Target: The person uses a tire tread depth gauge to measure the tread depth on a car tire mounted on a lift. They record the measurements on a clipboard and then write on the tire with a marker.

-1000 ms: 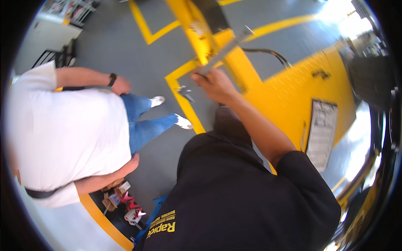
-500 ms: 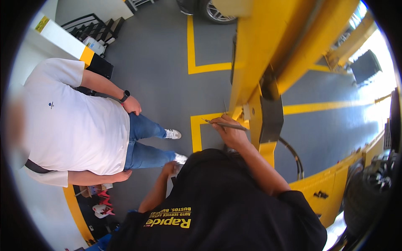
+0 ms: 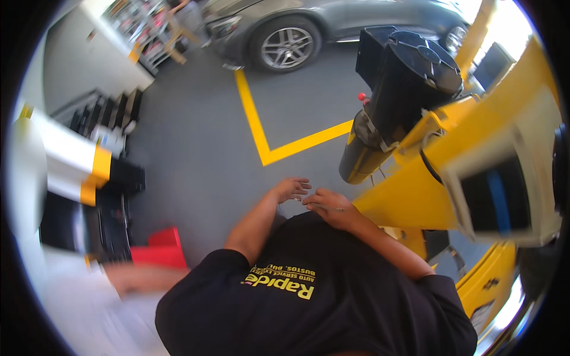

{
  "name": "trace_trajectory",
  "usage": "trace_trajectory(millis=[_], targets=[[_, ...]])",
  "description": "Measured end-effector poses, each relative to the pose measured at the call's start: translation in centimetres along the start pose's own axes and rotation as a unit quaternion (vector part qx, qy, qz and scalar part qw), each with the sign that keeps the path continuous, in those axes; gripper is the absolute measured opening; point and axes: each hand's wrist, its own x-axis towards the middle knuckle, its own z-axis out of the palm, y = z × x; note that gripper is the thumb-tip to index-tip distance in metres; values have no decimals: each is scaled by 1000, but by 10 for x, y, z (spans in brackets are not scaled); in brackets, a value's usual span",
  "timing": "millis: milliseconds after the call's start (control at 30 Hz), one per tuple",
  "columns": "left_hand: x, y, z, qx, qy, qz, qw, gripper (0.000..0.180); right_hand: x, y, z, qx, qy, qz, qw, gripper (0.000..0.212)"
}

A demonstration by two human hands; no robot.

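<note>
At frame centre, the left hand [image 3: 291, 189] is open with fingers spread, empty; the right hand [image 3: 328, 206], fingers curled, pinches a thin rod-like tool [image 3: 320, 207] just beside it. A yellow machine [image 3: 451, 172] with a black motor [image 3: 409, 74] fills the right; a grey car [image 3: 309, 29] sits at top.

Both hands are up in front of the black shirt [image 3: 332, 296]: left hand [image 3: 290, 190] with fingers spread, right hand [image 3: 329, 204] just beside it, fingertips nearly meeting. Yellow machine [image 3: 475, 160] with a black motor housing [image 3: 409, 77] stands right. Grey car [image 3: 332, 26] is parked beyond yellow floor lines [image 3: 261, 133].
</note>
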Motion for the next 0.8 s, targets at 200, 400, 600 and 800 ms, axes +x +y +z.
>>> trace_trajectory(millis=[200,400,600,800], targets=[[-37,204,-51,171,-104,161,966,51,154,5,1,18,59,236,970,19],[-23,358,-26,180,-322,315,875,42,266,53,-61,-84,52,308,946,32],[88,456,-1,282,-203,397,849,29,314,148,-103,-52,290,325,899,40],[208,572,38,136,-172,402,889,33,310,198,-113,65,336,442,829,35]])
